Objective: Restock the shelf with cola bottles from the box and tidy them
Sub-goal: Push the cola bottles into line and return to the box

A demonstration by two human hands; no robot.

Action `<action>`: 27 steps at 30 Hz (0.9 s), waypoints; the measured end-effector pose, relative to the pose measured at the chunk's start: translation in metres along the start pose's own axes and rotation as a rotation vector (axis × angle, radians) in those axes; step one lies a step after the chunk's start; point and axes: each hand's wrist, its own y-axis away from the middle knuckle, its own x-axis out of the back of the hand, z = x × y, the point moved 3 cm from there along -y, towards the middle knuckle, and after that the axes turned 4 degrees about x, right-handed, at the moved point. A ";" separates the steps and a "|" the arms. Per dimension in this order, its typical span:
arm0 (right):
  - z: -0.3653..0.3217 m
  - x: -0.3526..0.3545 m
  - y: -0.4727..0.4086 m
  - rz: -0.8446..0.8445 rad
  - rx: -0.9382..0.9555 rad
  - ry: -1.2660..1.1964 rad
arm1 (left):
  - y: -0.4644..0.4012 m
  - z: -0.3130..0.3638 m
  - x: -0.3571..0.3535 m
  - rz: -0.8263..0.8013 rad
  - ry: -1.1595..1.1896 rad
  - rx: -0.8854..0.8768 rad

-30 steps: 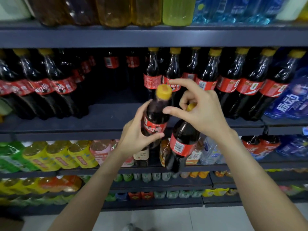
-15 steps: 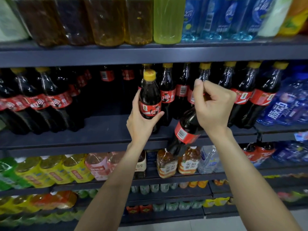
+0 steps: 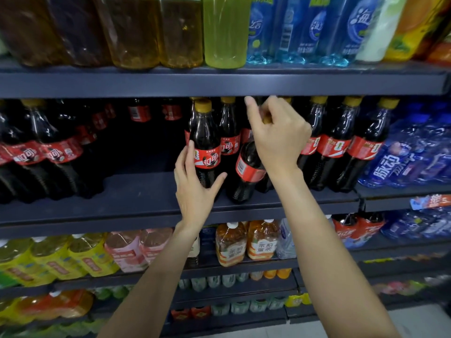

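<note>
Since 0.5 s ago: both cola bottles sit further in over the middle shelf (image 3: 146, 191). The left bottle (image 3: 204, 147), then held up off the shelf, now stands upright on it near the front edge, just left of the stocked rows. The left hand (image 3: 195, 191) has slid down from the label to the lower body, thumb on 1 side, fingers loosely curled round the other: grasping it. The right bottle (image 3: 246, 172), then hanging below the shelf lip, now has its base on or just above the shelf, tilted, top leaning right. The right hand (image 3: 275, 137) grips its neck from above, index finger raised; a bit of yellow cap shows between the fingers.

Bottles: clear plastic, dark liquid, waisted shape, ribbed lower body, red wrap labels with white script, yellow screw caps. Shelf: dark blue-grey metal, matte, flat front lip.

More cola bottles (image 3: 341, 147) fill the right part of the shelf, and a group (image 3: 44, 152) stands at the left end; a dark gap lies between.

Hard to read: right bottle's neck is hidden by the hand; whether its base touches the shelf cannot be told. Back rows are lost in shadow. Top shelf's bottles are cut off at the frame edge.
</note>
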 end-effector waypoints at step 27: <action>0.020 -0.015 0.135 -0.519 -0.398 0.047 | 0.012 -0.041 -0.011 -0.238 0.185 0.193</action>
